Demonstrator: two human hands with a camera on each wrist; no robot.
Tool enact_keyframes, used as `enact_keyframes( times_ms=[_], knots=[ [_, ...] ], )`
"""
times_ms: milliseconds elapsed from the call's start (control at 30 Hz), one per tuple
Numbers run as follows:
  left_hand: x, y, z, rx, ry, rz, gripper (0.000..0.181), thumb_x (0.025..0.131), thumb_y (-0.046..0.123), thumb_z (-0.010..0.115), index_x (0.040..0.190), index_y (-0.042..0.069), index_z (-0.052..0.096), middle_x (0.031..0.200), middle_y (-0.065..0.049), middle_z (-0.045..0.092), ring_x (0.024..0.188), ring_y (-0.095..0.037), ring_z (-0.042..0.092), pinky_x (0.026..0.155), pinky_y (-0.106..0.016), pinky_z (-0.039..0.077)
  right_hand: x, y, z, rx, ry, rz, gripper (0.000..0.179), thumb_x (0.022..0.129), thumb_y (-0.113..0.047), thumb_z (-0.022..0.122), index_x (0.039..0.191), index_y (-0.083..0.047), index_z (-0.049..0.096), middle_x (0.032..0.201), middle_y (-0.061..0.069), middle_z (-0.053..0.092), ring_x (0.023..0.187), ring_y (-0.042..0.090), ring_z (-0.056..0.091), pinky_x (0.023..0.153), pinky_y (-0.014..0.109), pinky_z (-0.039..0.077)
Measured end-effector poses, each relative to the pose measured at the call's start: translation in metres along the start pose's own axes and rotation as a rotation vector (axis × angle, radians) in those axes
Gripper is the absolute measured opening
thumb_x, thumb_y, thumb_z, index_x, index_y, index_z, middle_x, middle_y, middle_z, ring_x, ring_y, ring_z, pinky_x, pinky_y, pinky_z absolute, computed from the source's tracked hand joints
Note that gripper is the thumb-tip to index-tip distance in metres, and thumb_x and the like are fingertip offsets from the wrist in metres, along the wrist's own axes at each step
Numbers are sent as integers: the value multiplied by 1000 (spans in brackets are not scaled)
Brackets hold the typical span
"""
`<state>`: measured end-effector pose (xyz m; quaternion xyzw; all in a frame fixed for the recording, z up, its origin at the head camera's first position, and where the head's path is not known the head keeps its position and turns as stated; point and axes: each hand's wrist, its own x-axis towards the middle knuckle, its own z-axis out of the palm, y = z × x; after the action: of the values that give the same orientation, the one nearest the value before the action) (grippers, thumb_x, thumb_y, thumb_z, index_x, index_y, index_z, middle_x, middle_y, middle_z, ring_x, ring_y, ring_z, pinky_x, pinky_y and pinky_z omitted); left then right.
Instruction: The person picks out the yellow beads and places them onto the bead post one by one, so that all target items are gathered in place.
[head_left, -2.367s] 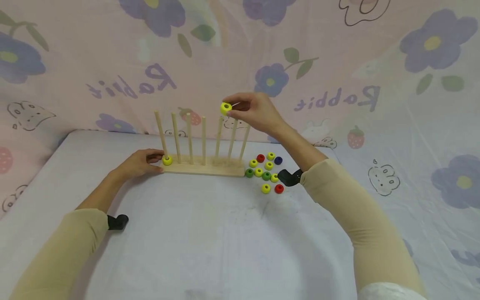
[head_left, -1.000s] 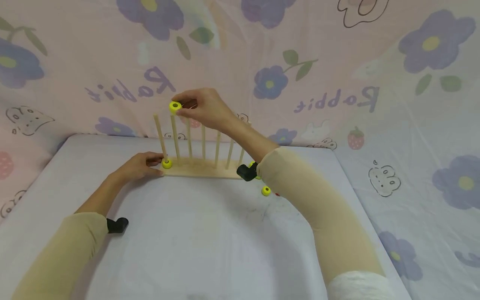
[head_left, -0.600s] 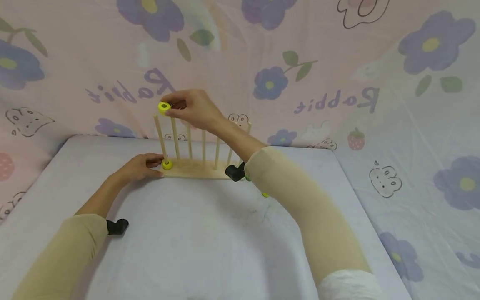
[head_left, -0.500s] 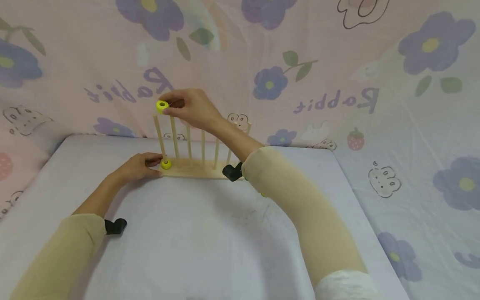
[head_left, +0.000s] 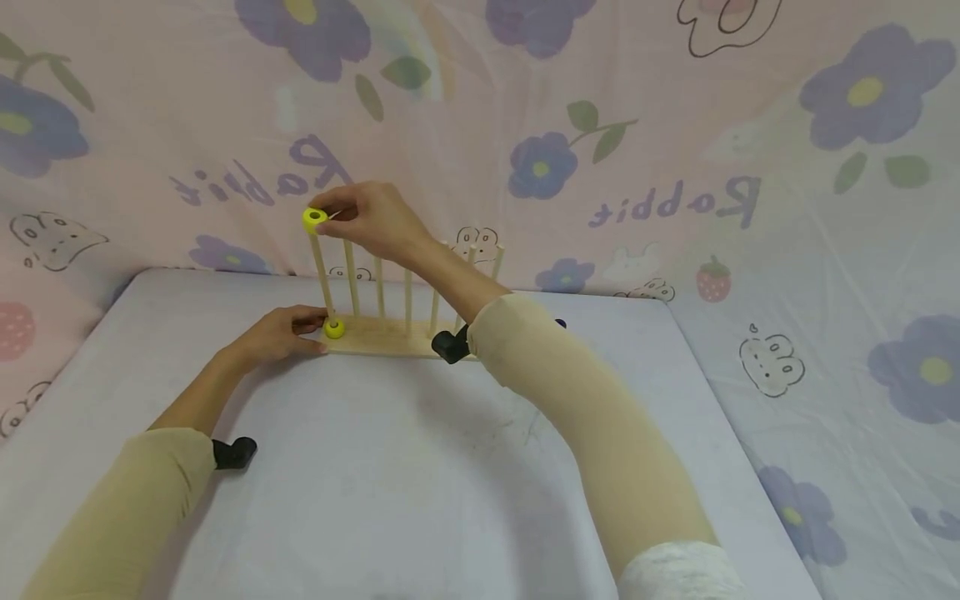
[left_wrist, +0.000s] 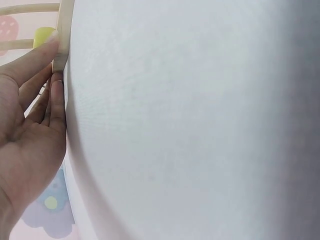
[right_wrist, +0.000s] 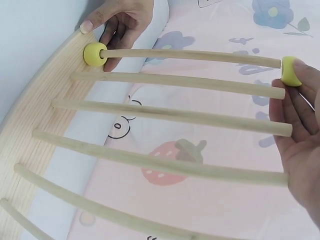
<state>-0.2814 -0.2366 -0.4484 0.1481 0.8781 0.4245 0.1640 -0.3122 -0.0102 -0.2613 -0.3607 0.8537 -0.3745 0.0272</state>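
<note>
Yellow bead [head_left: 309,224] scooted to leftmost peg's [head_left: 321,271] tip, right fingers [head_left: 337,196] pinching, left fingers [left_wrist: 57,97] gripping base [head_left: 375,337]; lower bead [head_left: 334,331] done, other pegs [head_left: 380,292] look bare.

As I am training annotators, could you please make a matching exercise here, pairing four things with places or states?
1. Left grip
2. Right grip
3. Lower yellow bead
4. Wooden base

A. Around the end peg, at its foot
B. Bearing the row of pegs
C. Pinching the upper yellow bead
D. Holding the wooden base's end

Pairs: 1-D; 2-C; 3-A; 4-B
</note>
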Motion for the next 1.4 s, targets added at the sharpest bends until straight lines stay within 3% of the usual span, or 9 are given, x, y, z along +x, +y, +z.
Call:
enact_keyframes(
  times_ms=[467,667,1400],
  knots=[
    [-3,3,1,4,-12,2,76,89,20,77,148,-7,37,149,-29,41,136,-44,41,115,-55,32,1,-1,5,-37,-43,17,35,93,-18,72,127,-9,68,111,-2,74,96,-1,65,85,11,50],
    [-5,4,0,7,-16,12,76,89,19,76,148,-8,37,149,-30,40,136,-45,40,115,-58,30,1,-1,7,-74,-49,30,28,93,-20,72,119,-11,73,112,-3,74,98,0,65,85,10,49],
    [-4,3,2,-7,-1,22,78,88,17,77,148,-10,35,147,-31,42,135,-46,43,114,-55,33,-2,-1,2,-119,-14,25,26,94,-23,71,117,-11,73,112,-4,74,98,-1,65,84,9,48]
  ],
)
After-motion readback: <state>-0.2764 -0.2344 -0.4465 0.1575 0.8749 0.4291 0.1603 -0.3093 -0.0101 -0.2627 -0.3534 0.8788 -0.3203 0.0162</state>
